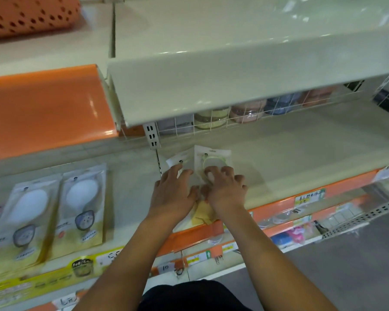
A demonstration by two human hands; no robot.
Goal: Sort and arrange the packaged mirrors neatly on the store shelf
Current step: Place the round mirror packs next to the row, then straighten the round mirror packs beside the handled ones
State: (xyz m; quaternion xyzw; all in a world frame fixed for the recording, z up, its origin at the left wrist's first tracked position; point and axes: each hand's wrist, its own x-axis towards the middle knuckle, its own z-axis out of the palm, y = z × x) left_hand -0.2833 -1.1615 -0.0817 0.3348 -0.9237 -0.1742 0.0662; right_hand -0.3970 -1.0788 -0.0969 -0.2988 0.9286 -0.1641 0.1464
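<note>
Two packaged mirrors lie side by side on the cream shelf [290,158]. The right pack [213,157] shows a green-rimmed oval mirror; the left pack [177,159] is mostly hidden. My left hand [174,194] rests flat on the left pack, fingers spread. My right hand [226,187] presses its curled fingertips onto the green-rimmed mirror pack. A yellow card end [202,212] of a pack shows beneath my wrists at the shelf's front edge. Two more mirror packs, one [20,223] beside the other [82,205], lie flat at the left.
An upper shelf [234,81] overhangs closely above. A wire divider [245,117] at the back fences off round containers. An orange perforated basket [27,14] sits top left. Orange price rails [312,196] line the front edge, with lower shelves of small goods below.
</note>
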